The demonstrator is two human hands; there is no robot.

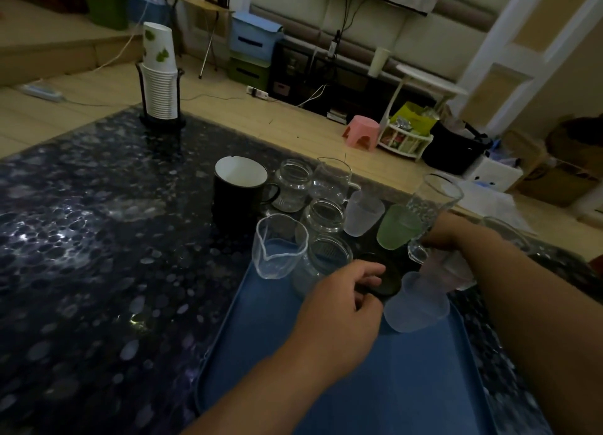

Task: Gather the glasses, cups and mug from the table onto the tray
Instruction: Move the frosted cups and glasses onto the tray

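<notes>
A blue tray [261, 336] lies on the dark patterned table, near me. My left hand [339, 301] is curled on the edge of a dark round cup [388, 278] at the tray's far end. My right hand [453, 235] grips a tall clear glass [430, 203] near its base, tilted, above the tray's far right corner. A frosted cup [414, 307] stands on the tray below it. Just beyond the tray are a green cup [396, 229], another frosted cup [362, 214], a spouted glass pitcher [280, 245], several glass jars [326, 217] and a black mug [238, 190].
A stack of paper cups in a black holder [160, 75] stands at the table's far left corner. The table's far edge runs right behind the glassware. On the floor beyond are a pink stool [360, 131] and a white rack [404, 137].
</notes>
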